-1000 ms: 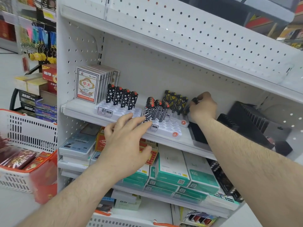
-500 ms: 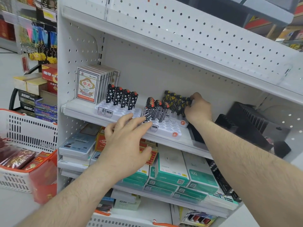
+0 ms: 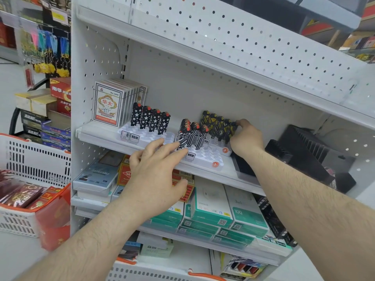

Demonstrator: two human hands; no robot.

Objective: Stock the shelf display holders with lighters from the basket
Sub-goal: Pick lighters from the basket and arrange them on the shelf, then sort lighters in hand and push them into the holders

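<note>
We see both our bare hands up at the middle shelf [image 3: 105, 136] of a white pegboard unit. Our right hand [image 3: 246, 136] reaches to the far right end of the back row, its fingers curled round the last black-and-gold lighter [image 3: 233, 128], which stands in the right white display holder [image 3: 215, 157]. The rest of the black-and-gold lighters [image 3: 215, 123] stand upright in that row to its left, and in front of them a short row of black-and-white line-patterned lighters [image 3: 191, 135] with red tops fills the holder's near left part. Our left hand [image 3: 154, 175] hovers flat in front of the shelf edge, fingers straight and slightly spread, holding nothing; its fingertips lie just beside the nearest patterned lighter, though we cannot tell whether they touch it or the holder. To the left a second white holder [image 3: 142, 135] carries four black lighters with white stars [image 3: 150, 119], and behind it stand packs of playing cards [image 3: 108, 103]. A black ribbed rack [image 3: 304, 151] sits at the right of the shelf. Below, boxed goods in green and white [image 3: 211, 207] fill the lower shelf. At the far left a white basket with an orange rim [image 3: 36, 159] holds red packets, blurred.
</note>
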